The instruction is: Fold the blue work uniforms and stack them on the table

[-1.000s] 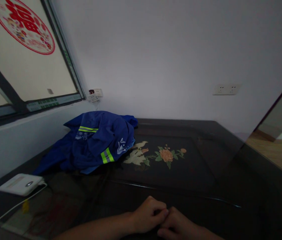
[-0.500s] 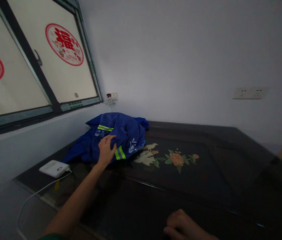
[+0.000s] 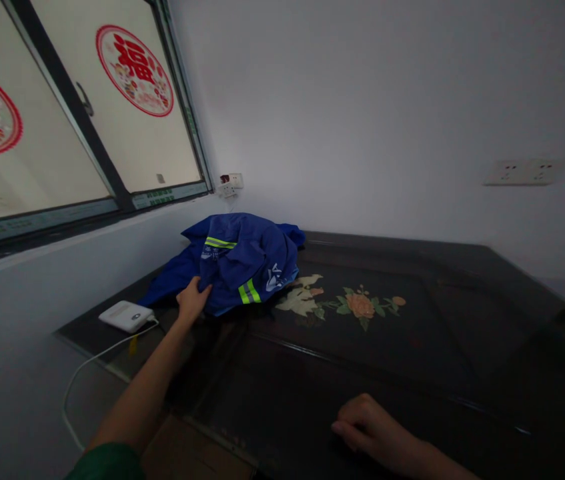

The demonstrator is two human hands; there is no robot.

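Note:
A crumpled blue work jacket with yellow-green and grey reflective strips and white lettering lies heaped on the dark table near the wall corner. My left hand is at the jacket's near-left edge, fingers and thumb closed on a bit of its cloth. Closer to me, my right hand is curled into a loose fist at the table, away from the jacket, and nothing shows in it. To the left of my left hand is a white power bank with a cable plugged in.
A white cable hangs off the table's left edge. Painted flowers decorate the tabletop. The window with red round stickers is at left. Wall sockets sit behind the jacket, and a double socket is further right.
My left hand has gone from hovering open over the jacket's front to its lower-left edge, where it grips the cloth. My right hand stays curled. The view has shifted slightly.

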